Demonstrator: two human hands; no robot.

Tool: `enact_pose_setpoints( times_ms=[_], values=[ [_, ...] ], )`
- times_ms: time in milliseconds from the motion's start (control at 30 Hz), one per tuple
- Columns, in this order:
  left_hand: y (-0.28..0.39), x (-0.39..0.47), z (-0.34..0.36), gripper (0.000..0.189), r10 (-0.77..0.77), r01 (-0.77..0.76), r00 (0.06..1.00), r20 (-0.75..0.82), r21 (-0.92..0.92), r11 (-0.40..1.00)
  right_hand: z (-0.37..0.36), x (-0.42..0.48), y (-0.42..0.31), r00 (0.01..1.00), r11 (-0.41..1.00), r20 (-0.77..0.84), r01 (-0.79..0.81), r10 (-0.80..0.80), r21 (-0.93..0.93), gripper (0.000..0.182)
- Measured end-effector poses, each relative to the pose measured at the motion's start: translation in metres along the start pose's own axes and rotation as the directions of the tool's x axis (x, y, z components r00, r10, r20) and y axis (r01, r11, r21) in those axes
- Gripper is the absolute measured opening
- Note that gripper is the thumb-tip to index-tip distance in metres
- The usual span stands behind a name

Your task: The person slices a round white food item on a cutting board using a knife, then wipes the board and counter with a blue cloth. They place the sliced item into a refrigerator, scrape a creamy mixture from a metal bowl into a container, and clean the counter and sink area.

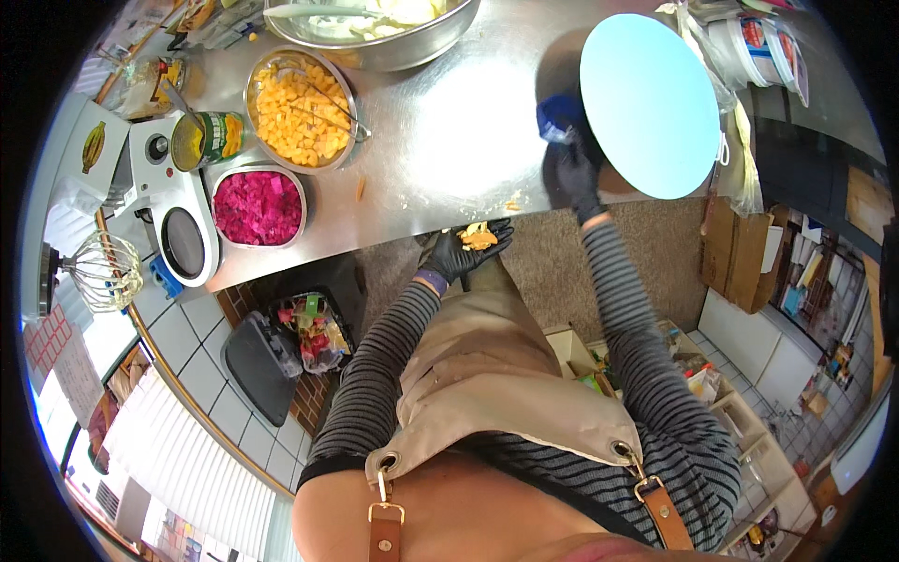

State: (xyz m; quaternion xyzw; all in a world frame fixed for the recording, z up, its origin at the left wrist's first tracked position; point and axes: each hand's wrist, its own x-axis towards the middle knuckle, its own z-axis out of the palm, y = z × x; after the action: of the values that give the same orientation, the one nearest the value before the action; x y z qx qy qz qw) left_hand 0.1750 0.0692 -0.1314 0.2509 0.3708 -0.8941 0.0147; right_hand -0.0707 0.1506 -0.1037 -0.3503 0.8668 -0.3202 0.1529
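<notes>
Just off the edge of the steel worktop (414, 190), my left hand (460, 254), black-gloved, is cupped palm up with yellow and orange food scraps (478, 237) in it. My right hand (577, 172), gloved too and slightly blurred, is on a dark blue cloth (560, 118) over the worktop, beside a pale blue round board (650, 105). Small crumbs (516, 204) lie near the edge between the hands. To the left are a steel bowl of diced yellow fruit (302, 112) and a container of diced magenta fruit (258, 208).
A large steel mixing bowl (393, 53) with a spatula stands at the back. An opened can (207, 142) and a stand mixer (184, 232) with a wire whisk (105, 270) are at left. Below stands a lidded bin (263, 369) holding waste. Cardboard boxes (737, 253) are at right.
</notes>
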Motion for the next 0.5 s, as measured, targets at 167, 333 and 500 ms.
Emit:
enact_pose_setpoints(
  times_ms=[167, 333, 500],
  values=[
    [0.006, 0.008, -0.015, 0.060, 0.021, -0.017, 0.999, -0.027, 0.135, 0.991, 0.017, -0.067, -0.057, 0.936, 0.936, 0.125, 0.306, -0.329, 0.173, 0.033],
    [0.012, 0.003, -0.020, 0.056, 0.015, -0.012, 1.000, -0.013, 0.200, 0.980, -0.010, -0.078, -0.025, 0.993, 0.793, -0.066, -0.037, 0.097, 0.609, 0.032],
    [0.022, -0.009, -0.023, 0.063, 0.136, -0.123, 0.991, -0.020, 0.308, 0.944, 0.045, -0.082, -0.047, 0.979, 0.953, -0.172, 0.152, -0.109, 0.262, 0.031]
  ],
)
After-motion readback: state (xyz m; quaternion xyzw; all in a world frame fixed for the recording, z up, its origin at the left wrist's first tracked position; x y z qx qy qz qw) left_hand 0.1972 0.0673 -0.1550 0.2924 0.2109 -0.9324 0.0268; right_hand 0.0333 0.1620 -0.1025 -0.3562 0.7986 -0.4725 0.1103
